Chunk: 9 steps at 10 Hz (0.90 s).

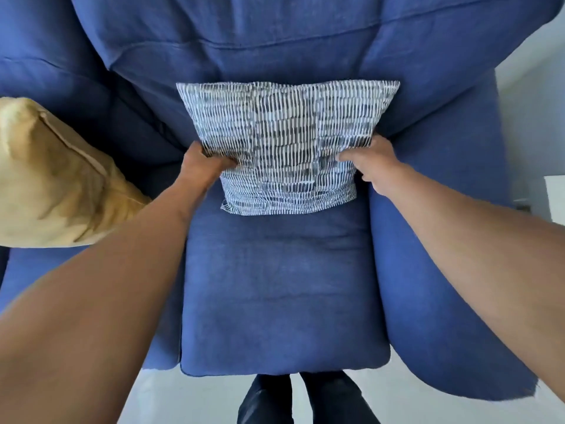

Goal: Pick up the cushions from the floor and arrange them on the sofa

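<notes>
Both grips held the patterned cushion [284, 142] at frame centre: left hand [203, 160], right hand [371, 162]. I saw it leaning on the blue sofa [275, 286] back. Yellow cushion [52, 179] sat at left edge.

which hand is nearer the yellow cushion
Left. The left hand grips the patterned cushion's left edge, on the side where the yellow cushion lies. The right hand holds the opposite edge, farther away.

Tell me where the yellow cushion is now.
In the head view, the yellow cushion lies at the left edge on the blue sofa, beside the left forearm, left of the patterned cushion.
</notes>
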Motion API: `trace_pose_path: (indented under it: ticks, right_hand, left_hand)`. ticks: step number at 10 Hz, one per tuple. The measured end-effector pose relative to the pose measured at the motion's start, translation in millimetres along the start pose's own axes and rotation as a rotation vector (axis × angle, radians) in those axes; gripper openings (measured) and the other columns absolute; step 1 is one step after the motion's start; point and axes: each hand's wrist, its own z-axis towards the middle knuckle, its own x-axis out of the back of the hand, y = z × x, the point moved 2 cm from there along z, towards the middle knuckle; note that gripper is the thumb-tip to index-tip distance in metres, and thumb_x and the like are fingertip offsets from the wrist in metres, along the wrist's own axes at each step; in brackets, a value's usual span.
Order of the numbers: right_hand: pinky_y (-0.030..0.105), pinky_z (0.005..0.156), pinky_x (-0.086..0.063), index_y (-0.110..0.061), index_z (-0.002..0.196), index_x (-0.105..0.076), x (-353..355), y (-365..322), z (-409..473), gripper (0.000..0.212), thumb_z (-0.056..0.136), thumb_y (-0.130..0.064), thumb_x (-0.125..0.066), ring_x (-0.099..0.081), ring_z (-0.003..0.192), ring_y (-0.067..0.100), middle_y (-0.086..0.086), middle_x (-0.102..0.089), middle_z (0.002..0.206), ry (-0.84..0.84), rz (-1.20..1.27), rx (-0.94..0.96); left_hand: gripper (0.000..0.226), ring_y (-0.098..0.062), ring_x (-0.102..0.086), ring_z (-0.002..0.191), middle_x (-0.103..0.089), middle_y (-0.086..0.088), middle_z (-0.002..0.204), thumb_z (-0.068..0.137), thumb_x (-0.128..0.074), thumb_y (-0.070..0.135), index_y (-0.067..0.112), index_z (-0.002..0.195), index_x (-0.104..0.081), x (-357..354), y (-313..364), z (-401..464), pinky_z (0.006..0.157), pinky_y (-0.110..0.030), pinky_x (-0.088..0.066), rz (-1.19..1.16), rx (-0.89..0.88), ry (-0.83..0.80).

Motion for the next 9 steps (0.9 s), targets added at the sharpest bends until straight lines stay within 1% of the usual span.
trace_pose_path:
  ticks: [1, 2, 3, 4, 5, 6, 7, 8, 9]
  right_hand:
    - [0.033, 0.082, -0.050, -0.011, 0.136, -0.054, 9, -18, 12, 0.068, 0.076, -0.015, -0.086, -0.064, 0.101, 0.019, -0.002, -0.063, 0.110, 0.082, 0.113, 0.072]
    - [0.036, 0.080, -0.056, -0.015, 0.123, -0.061, 13, -31, 13, 0.050, 0.078, -0.009, -0.081, -0.064, 0.088, 0.012, -0.009, -0.064, 0.097, 0.078, 0.246, 0.096]
    - [0.046, 0.087, -0.058, -0.017, 0.086, -0.067, 16, -41, 7, 0.028, 0.080, 0.011, -0.069, -0.068, 0.091, 0.024, 0.003, -0.071, 0.095, 0.057, 0.440, 0.086]
    - [0.043, 0.079, -0.058, -0.017, 0.079, -0.065, 18, -41, 4, 0.031, 0.078, 0.015, -0.066, -0.069, 0.089, 0.024, 0.005, -0.070, 0.094, 0.087, 0.537, 0.092]
    - [0.030, 0.064, -0.059, -0.021, 0.084, -0.065, 15, -31, 1, 0.028, 0.082, 0.006, -0.075, -0.070, 0.079, 0.012, -0.005, -0.072, 0.090, 0.132, 0.395, 0.072]
    - [0.034, 0.068, -0.059, -0.019, 0.095, -0.065, 12, -23, 2, 0.021, 0.089, -0.003, -0.078, -0.071, 0.091, 0.018, -0.001, -0.073, 0.101, 0.148, 0.292, 0.036]
    - [0.041, 0.084, -0.061, -0.018, 0.107, -0.068, 16, -27, -4, 0.017, 0.093, -0.015, -0.077, -0.071, 0.091, 0.018, -0.004, -0.068, 0.094, 0.199, 0.245, 0.100]
    - [0.037, 0.083, -0.058, -0.020, 0.111, -0.070, 27, -30, -20, 0.020, 0.092, -0.021, -0.077, -0.065, 0.077, 0.008, -0.009, -0.067, 0.089, 0.245, 0.200, 0.171]
    - [0.034, 0.093, -0.061, -0.019, 0.121, -0.073, 41, -16, -51, 0.030, 0.091, -0.025, -0.076, -0.070, 0.090, 0.009, -0.003, -0.076, 0.109, 0.272, 0.195, 0.232]
  left_hand:
    - [0.050, -0.014, -0.070, 0.084, -0.073, -0.009, 0.110, 0.078, -0.077, -0.004, 0.008, 0.123, -0.058, 7, 15, 12, 0.062, -0.017, -0.055, -0.141, 0.005, 0.009]
    - [0.038, -0.010, -0.075, 0.080, -0.078, 0.000, 0.098, 0.079, -0.070, -0.007, 0.015, 0.109, -0.062, 12, 32, 13, 0.060, -0.020, -0.058, -0.246, -0.004, -0.016]
    - [0.032, -0.015, -0.078, 0.078, -0.080, 0.000, 0.089, 0.078, -0.066, -0.011, 0.014, 0.097, -0.070, 20, 47, 9, 0.067, -0.033, -0.065, -0.338, -0.018, -0.018]
    - [0.034, -0.024, -0.078, 0.089, -0.080, -0.005, 0.095, 0.076, -0.068, -0.010, 0.012, 0.101, -0.071, 27, 46, 6, 0.076, -0.042, -0.068, -0.402, -0.037, 0.027]
    - [0.034, -0.026, -0.079, 0.098, -0.079, -0.003, 0.099, 0.081, -0.073, -0.011, 0.011, 0.108, -0.068, 26, 36, 4, 0.081, -0.041, -0.066, -0.307, -0.013, 0.075]
    - [0.028, -0.023, -0.077, 0.100, -0.077, -0.004, 0.105, 0.088, -0.074, -0.004, 0.012, 0.109, -0.066, 20, 32, 2, 0.090, -0.043, -0.064, -0.214, -0.003, 0.062]
    - [0.021, -0.022, -0.074, 0.102, -0.073, -0.001, 0.109, 0.094, -0.075, 0.020, 0.015, 0.112, -0.065, 23, 36, -2, 0.091, -0.041, -0.062, -0.146, -0.023, 0.122]
    - [0.035, -0.013, -0.069, 0.090, -0.071, 0.006, 0.102, 0.093, -0.075, 0.033, 0.014, 0.122, -0.067, 32, 38, -17, 0.083, -0.032, -0.055, -0.109, -0.040, 0.158]
    - [0.048, -0.013, -0.066, 0.088, -0.071, 0.008, 0.097, 0.093, -0.072, 0.039, 0.016, 0.135, -0.066, 46, 21, -55, 0.082, -0.031, -0.057, -0.044, -0.034, 0.227]
